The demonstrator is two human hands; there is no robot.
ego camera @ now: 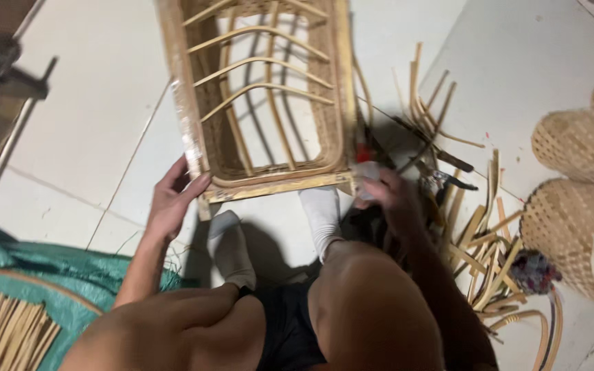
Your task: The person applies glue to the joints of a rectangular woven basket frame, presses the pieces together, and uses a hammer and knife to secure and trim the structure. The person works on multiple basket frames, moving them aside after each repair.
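A rattan frame basket (338,89) with curved cane ribs lies on the white tiled floor in front of me. My left hand (173,199) rests with spread fingers against its near left corner. My right hand (390,196) is at the near right corner, closed around a small tool with a red handle (364,152); the hand is blurred. My knees and white-socked feet (232,247) sit just below the frame's near edge.
Loose cane strips and offcuts (479,254) are piled on the floor at the right, with dark pliers (455,180) among them. Two woven bamboo shades (575,220) stand at far right. A green sack and bundled strips (8,323) lie at lower left.
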